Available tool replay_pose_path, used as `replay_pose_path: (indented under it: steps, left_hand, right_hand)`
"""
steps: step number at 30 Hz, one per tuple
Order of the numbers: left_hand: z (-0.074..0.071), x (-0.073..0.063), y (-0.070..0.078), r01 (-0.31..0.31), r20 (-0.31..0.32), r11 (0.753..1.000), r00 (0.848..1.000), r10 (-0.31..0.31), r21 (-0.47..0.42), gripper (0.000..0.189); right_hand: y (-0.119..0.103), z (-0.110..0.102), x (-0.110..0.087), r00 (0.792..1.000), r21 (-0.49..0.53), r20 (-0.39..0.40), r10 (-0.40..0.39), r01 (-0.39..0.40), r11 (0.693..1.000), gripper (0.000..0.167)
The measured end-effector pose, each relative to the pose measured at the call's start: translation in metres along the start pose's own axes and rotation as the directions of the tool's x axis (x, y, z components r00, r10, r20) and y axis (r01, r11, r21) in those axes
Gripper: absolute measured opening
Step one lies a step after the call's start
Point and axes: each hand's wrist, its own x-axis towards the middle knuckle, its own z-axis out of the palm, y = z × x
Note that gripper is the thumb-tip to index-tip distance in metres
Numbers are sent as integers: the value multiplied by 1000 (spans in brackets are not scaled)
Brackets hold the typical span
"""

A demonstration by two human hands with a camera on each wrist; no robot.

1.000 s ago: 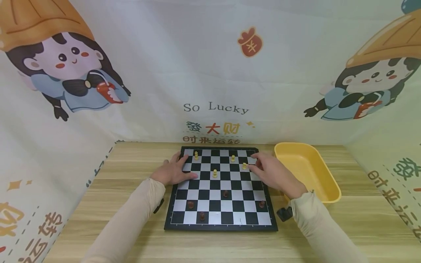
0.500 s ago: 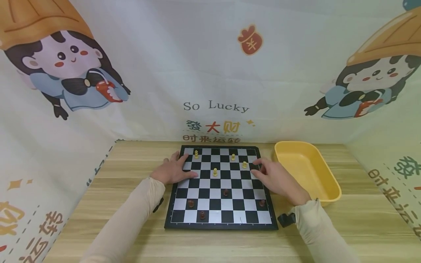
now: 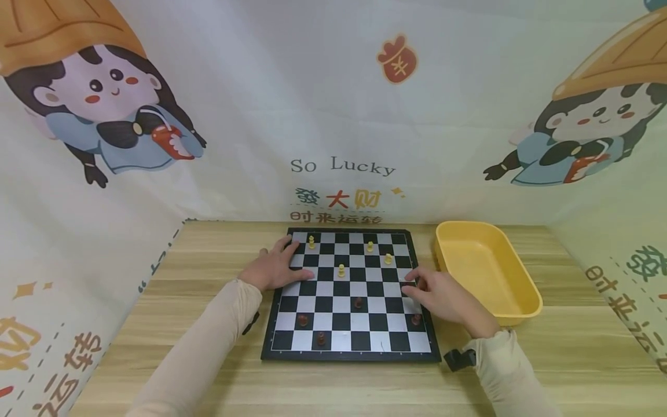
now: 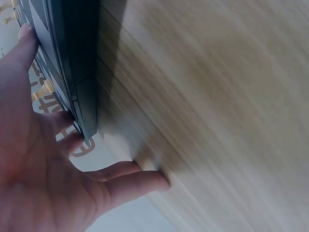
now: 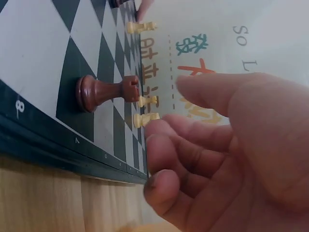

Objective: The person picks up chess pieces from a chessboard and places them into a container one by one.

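A black-and-white chessboard [image 3: 333, 305] lies on the table. My left hand [image 3: 273, 267] rests at its left edge, fingers spread, thumb over the squares; in the left wrist view two fingers [image 4: 137, 188] reach down to the tabletop. Over the board's right edge hovers my right hand [image 3: 443, 294], fingers loosely bent, thumb and fingertips apart, holding nothing. Closest to it in the right wrist view stands a dark brown rook [image 5: 108, 93], upright. Several pale yellow chess pieces stand in the far half, among them one near the right side [image 3: 388, 259]; several brown pieces, one central [image 3: 358, 302], occupy the near half.
A yellow plastic bin [image 3: 484, 266] stands right of the board, just behind my right hand. The wooden table [image 3: 182, 272] runs back to a printed cloth backdrop [image 3: 250, 116], which also hangs along both sides.
My right hand has drawn back from the yellow piece near the right side, moving toward me along the board's right edge. That piece stays on its square. The left hand keeps its place.
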Motion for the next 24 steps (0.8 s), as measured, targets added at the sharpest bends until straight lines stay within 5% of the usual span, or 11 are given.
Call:
replay_pose_path:
  steps: [9, 24]
  left_hand:
    - [1, 4, -1, -36, 0, 999, 999, 36, 25, 103]
    - [1, 3, 0, -9, 9, 999, 1000, 9, 33, 104]
  right_hand:
    - [3, 3, -10, 997, 92, 80, 19, -26, 995, 33]
    - [14, 5, -21, 982, 169, 189, 4, -36, 985, 42]
